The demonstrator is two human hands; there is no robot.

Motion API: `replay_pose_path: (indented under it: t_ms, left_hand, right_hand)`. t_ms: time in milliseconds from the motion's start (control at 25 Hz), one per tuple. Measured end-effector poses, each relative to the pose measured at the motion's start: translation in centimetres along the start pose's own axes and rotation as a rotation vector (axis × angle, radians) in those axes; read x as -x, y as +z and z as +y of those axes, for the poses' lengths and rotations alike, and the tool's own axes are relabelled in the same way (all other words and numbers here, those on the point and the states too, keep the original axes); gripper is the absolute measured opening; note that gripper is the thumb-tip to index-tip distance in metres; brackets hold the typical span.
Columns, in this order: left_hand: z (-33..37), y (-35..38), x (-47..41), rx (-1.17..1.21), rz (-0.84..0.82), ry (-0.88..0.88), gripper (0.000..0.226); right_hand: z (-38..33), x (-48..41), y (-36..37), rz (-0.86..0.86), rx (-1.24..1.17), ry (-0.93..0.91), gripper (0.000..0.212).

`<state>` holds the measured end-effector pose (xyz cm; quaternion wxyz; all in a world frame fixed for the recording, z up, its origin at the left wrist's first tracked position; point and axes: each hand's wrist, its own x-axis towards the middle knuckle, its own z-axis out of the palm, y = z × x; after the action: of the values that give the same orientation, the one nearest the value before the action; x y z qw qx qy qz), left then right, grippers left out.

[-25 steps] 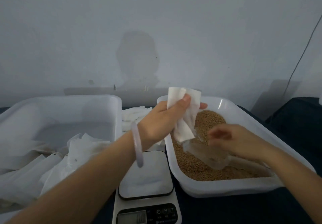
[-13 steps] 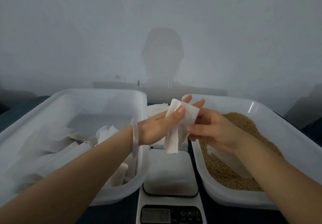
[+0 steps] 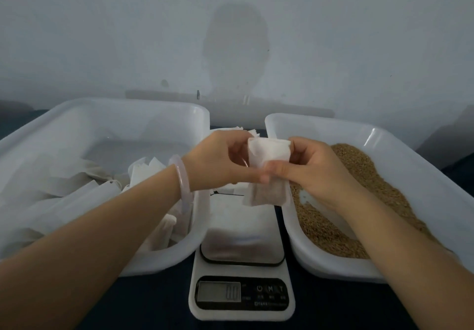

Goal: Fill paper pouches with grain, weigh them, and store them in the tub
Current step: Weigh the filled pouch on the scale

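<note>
Your left hand (image 3: 220,160) and right hand (image 3: 315,173) both pinch 1 small white paper pouch (image 3: 268,152), thumbs and curled fingers closed on its upper half from either side. The pouch hangs upright between them, above the far end of the white digital kitchen scale (image 3: 242,240) and apparently not touching it. Its lower half looks darker, as if grain shows through the paper.

1 second ago only your left hand held the pouch, out over the brown grain (image 3: 372,180), while your right hand was down in the grain. Since then the pouch has come left to the middle and your right hand has joined it. Filling looks finished; closing the top and weighing seem to be next.

A pale pink bangle (image 3: 183,183) circles your left wrist.

Count: 2 hands, 1 pouch in hand, 1 scale, 2 tubs. The white plastic storage tub (image 3: 77,106) on the left holds a heap of white pouches (image 3: 84,188), too overlapped to count. The white plastic grain tub (image 3: 333,124) sits on the right. A stack of flat white pouches (image 3: 230,130) lies far behind your hands, between the tubs. The scale's display is unreadable.
</note>
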<state>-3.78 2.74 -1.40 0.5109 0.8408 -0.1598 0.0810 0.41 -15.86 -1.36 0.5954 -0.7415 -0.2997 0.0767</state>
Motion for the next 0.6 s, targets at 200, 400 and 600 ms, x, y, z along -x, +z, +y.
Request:
replay_pose_path:
  t_ms: [200, 400, 600]
  left_hand:
    - [-0.58, -0.64, 0.06, -0.148, -0.070, -0.034, 0.029]
    - [-0.54, -0.65, 0.37, -0.173, -0.161, -0.084, 0.034]
    - [-0.05, -0.68, 0.90, -0.446, -0.262, -0.036, 0.040]
  right_hand:
    - [-0.13, 0.59, -0.16, -0.088, 0.295, 0.047, 0.034]
    - [0.10, 0.74, 0.16, -0.089, 0.457, 0.036, 0.015]
    - [0.15, 0.77, 0.58, -0.138, 0.533, 0.028, 0.018]
